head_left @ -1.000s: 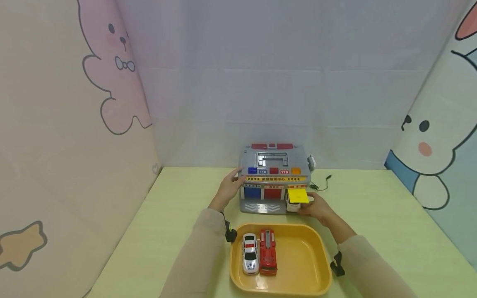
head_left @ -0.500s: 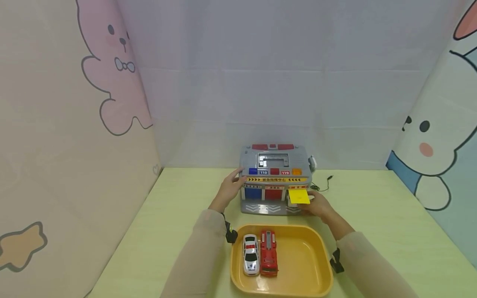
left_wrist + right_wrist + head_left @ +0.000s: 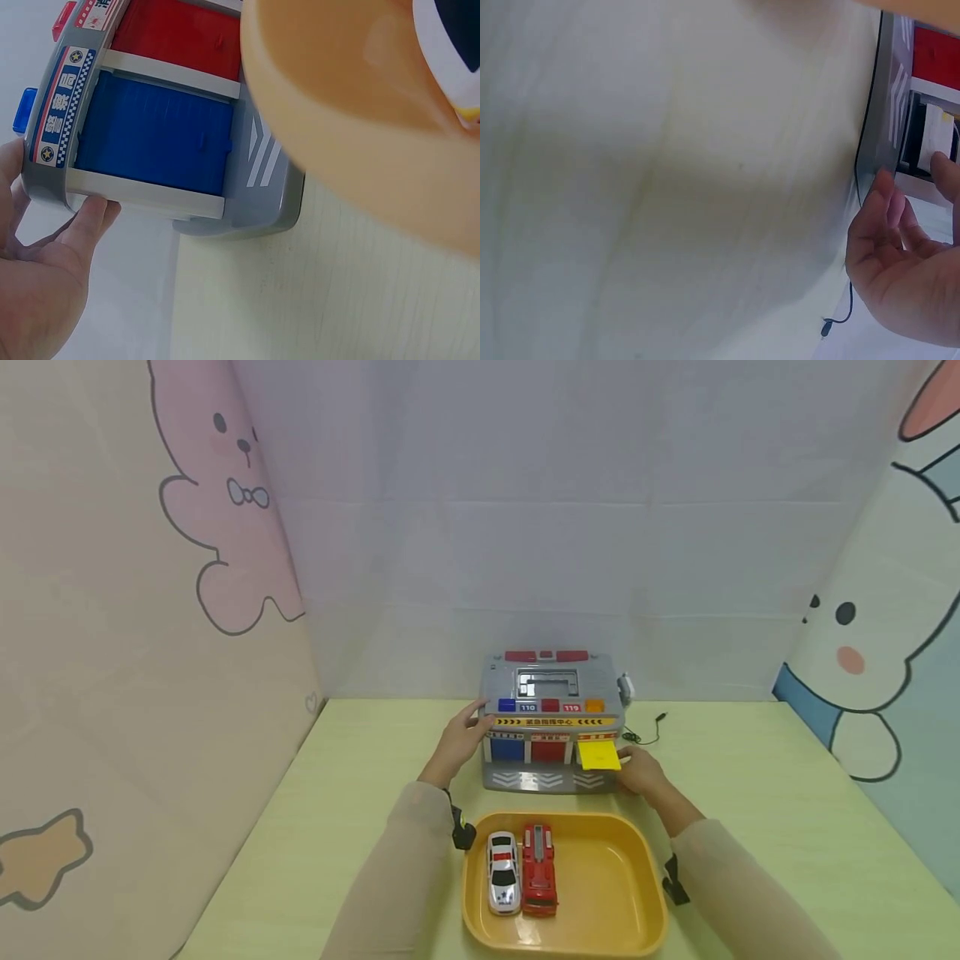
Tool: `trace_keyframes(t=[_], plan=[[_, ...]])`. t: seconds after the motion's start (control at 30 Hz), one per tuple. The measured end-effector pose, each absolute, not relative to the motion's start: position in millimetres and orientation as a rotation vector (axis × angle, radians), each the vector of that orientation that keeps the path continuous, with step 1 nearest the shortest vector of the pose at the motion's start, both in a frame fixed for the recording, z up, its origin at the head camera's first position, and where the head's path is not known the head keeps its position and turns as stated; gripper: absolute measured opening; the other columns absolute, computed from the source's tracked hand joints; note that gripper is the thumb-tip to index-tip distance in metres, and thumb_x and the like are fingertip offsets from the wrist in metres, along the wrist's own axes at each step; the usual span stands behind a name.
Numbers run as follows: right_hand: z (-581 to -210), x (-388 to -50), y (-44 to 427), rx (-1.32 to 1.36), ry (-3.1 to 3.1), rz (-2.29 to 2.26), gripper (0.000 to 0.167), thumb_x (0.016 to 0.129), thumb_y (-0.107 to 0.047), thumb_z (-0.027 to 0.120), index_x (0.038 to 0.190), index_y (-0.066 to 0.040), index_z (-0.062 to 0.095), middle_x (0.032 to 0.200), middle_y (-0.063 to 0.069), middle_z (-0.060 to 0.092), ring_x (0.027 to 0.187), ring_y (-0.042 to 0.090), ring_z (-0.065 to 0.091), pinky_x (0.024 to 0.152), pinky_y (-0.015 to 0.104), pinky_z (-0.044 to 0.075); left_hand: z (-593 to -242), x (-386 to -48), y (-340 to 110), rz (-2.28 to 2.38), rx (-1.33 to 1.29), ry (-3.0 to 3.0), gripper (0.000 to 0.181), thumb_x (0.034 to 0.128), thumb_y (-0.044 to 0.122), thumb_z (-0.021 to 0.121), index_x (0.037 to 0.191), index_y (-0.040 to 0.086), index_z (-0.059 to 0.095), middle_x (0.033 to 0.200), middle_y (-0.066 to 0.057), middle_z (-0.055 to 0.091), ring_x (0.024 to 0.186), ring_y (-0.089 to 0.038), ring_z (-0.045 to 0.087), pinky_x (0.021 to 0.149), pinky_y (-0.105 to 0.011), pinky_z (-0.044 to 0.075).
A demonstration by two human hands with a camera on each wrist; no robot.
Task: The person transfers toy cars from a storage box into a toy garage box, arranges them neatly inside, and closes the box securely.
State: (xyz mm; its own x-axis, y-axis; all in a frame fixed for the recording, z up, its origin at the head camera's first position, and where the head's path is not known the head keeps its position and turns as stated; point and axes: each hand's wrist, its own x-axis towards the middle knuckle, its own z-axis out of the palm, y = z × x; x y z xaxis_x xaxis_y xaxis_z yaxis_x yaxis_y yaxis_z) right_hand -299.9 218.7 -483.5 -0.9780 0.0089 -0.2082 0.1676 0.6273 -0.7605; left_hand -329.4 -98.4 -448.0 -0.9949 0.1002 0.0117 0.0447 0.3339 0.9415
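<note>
A grey toy emergency station (image 3: 551,781) has blue, red and yellow garage doors. My left hand (image 3: 456,743) touches its left side, and the left wrist view shows fingertips against the roof edge and white pillar beside the blue door (image 3: 154,131). The yellow door (image 3: 598,754) is lifted outward. My right hand (image 3: 641,770) is at that bay. In the right wrist view its thumb touches a white toy vehicle (image 3: 934,135) inside the bay, while the other fingers bend beside the station's corner. The yellow door hides this vehicle in the head view.
In front stands a yellow tray (image 3: 600,935) with a white toy police car (image 3: 503,872) and a red toy fire engine (image 3: 538,870). A dark cable (image 3: 648,737) lies right of the station. A white wall cloth (image 3: 555,552) hangs behind the table (image 3: 750,793).
The white toy vehicle has gone from partly outside the right bay to inside it. My right hand has let go its side grip and moved slightly right. The left hand stays put.
</note>
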Motion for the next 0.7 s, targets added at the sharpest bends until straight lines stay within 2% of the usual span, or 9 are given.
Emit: trace_keyframes(t=[0.1, 0.27, 0.5, 0.7], plan=[[-483.4, -302.2, 218.5, 0.106, 2.723, -1.183, 0.037, 0.089, -0.003, 0.058, 0.120, 0.013, 0.049, 0.076, 0.012, 0.062, 0.060, 0.021, 0.055, 0.056, 0.032, 0.048, -448.6, -329.7, -98.1, 1.800, 0.141, 2.513, 0.051, 0.1003, 0.034, 0.057, 0.148, 0.019, 0.044, 0.139, -0.022, 0.049, 0.120, -0.036, 0.054, 0.098, -0.052, 0.044], [-480.8, -303.8, 218.7, 0.031, 2.824, -1.068, 0.036, 0.090, -0.013, 0.059, 0.113, 0.013, 0.051, 0.087, 0.017, 0.059, 0.070, 0.027, 0.055, 0.062, 0.039, 0.049, -448.4, -331.0, -95.9, 1.795, 0.136, 2.503, 0.052, 0.0996, 0.035, 0.058, 0.148, 0.021, 0.044, 0.141, -0.021, 0.048, 0.122, -0.036, 0.052, 0.099, -0.051, 0.043], [-475.9, -299.9, 222.6, 0.110, 2.732, -1.161, 0.042, 0.089, -0.010, 0.062, 0.121, 0.012, 0.048, 0.091, 0.019, 0.063, 0.071, 0.025, 0.059, 0.062, 0.036, 0.052, -448.8, -331.3, -95.8, 1.791, 0.126, 2.511, 0.052, 0.0994, 0.035, 0.058, 0.148, 0.022, 0.045, 0.140, -0.020, 0.049, 0.122, -0.035, 0.052, 0.099, -0.051, 0.043], [-474.1, -296.2, 228.2, 0.124, 2.652, -1.306, 0.039, 0.096, -0.010, 0.054, 0.127, 0.011, 0.045, 0.110, 0.031, 0.061, 0.081, 0.030, 0.066, 0.069, 0.040, 0.056, -449.3, -330.0, -98.5, 1.793, 0.142, 2.514, 0.052, 0.0997, 0.036, 0.057, 0.148, 0.022, 0.044, 0.142, -0.018, 0.048, 0.123, -0.034, 0.051, 0.099, -0.050, 0.043]])
